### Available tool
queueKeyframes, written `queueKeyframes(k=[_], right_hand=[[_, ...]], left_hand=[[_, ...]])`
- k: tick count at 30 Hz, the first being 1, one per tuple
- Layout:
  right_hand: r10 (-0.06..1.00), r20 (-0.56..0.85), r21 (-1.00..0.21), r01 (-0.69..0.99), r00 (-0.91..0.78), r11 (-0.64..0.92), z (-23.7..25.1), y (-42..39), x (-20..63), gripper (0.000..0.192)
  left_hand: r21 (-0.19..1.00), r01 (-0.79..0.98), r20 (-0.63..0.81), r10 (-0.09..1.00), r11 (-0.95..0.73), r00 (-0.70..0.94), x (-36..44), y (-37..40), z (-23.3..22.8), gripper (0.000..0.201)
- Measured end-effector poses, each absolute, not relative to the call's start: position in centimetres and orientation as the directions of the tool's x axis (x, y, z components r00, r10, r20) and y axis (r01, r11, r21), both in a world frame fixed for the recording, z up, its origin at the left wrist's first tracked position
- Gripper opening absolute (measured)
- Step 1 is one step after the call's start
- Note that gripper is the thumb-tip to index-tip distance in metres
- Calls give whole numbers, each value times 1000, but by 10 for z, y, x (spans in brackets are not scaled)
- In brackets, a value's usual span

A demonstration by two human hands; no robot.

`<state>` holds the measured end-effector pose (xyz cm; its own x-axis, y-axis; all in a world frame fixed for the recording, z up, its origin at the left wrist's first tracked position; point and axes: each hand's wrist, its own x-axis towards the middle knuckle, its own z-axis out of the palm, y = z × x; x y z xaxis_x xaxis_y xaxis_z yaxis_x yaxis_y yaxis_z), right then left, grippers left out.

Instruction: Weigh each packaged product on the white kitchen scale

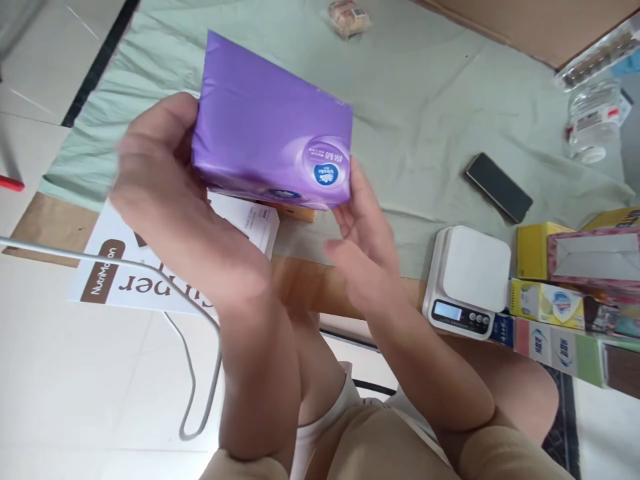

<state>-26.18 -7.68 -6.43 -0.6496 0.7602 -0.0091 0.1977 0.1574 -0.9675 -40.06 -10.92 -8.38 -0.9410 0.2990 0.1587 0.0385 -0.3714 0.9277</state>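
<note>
A purple pack of tissues (265, 127) with a blue logo is held up above the table between my two hands. My left hand (160, 160) grips its left end, the thumb along the side and the other fingers partly hidden behind it. At the pack's lower right corner, my right hand (367, 247) supports it with the fingertips tucked behind and under the edge, while the thumb stands apart. Below the pack lies a white printed box or sheet (165, 280) with brown lettering, partly covered by my left arm.
On the green cloth (425, 120) lie a black phone (499, 187) and a small wrapped packet (349, 18). A white kitchen scale (470, 273) stands near the front edge, beside several coloured boxes (547, 303). A clear bottle (595, 120) lies at right; a grey cable (195, 307) hangs at left.
</note>
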Motion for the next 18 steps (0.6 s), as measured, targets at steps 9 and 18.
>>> queueKeyframes(k=[9, 18], right_hand=[[904, 190, -942, 190, -383, 278, -42, -94, -134, 82], [972, 156, -912, 352, -174, 209, -51, -113, -42, 82]], left_hand=[[817, 193, 503, 509, -543, -699, -255, -92, -79, 49], [813, 345, 581, 703, -470, -410, -179, -70, -96, 44]])
